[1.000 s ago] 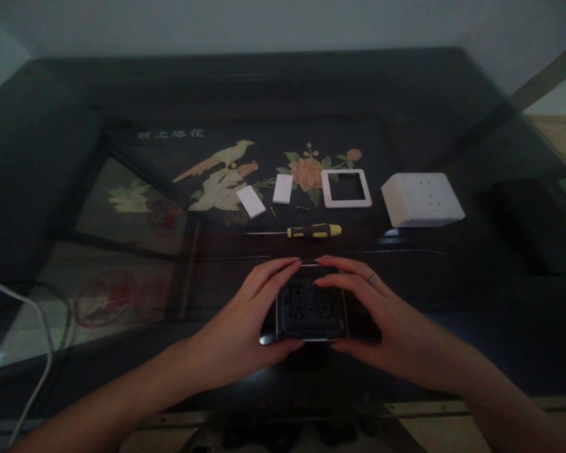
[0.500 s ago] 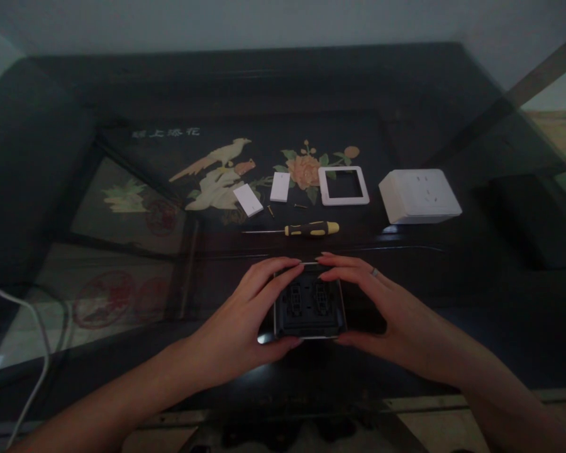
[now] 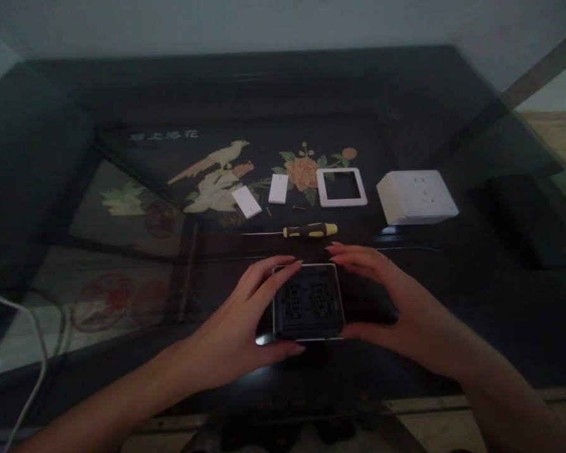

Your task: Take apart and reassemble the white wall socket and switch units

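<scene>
In left hand [image 3: 236,321], square switch [image 3: 307,314].

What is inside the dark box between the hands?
Two dark fittings sit side by side inside the dark box. The left hand covers its upper-left corner, and whatever lies beneath the fittings cannot be seen.

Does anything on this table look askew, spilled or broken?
Slightly: the left white plate lies slanted, while the right white plate beside it lies nearly straight. Nothing looks spilled or visibly broken, the black-faced unit included, though the picture is dim.
</scene>
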Action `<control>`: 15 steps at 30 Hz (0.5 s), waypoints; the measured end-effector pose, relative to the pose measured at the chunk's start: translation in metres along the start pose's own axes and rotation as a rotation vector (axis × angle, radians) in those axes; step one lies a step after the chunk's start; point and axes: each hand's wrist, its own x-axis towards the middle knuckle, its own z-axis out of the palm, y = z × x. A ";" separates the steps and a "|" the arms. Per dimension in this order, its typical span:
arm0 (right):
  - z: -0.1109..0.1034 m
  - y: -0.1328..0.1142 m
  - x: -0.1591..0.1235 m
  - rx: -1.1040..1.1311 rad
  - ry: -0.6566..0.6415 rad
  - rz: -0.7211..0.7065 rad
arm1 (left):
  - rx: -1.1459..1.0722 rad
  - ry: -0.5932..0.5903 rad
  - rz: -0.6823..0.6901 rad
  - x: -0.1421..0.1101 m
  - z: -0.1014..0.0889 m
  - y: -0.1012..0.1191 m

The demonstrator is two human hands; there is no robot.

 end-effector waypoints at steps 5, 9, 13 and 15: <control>-0.002 0.001 0.003 0.081 0.088 0.084 | -0.059 0.120 -0.008 0.003 -0.003 -0.003; 0.001 0.005 0.009 0.044 0.131 0.077 | -0.066 0.285 0.023 0.010 -0.004 -0.015; 0.002 0.011 0.014 -0.025 0.237 0.012 | -0.106 0.380 0.047 0.018 -0.007 -0.025; 0.001 0.013 0.017 -0.046 0.292 -0.006 | -0.129 0.398 0.055 0.020 -0.008 -0.026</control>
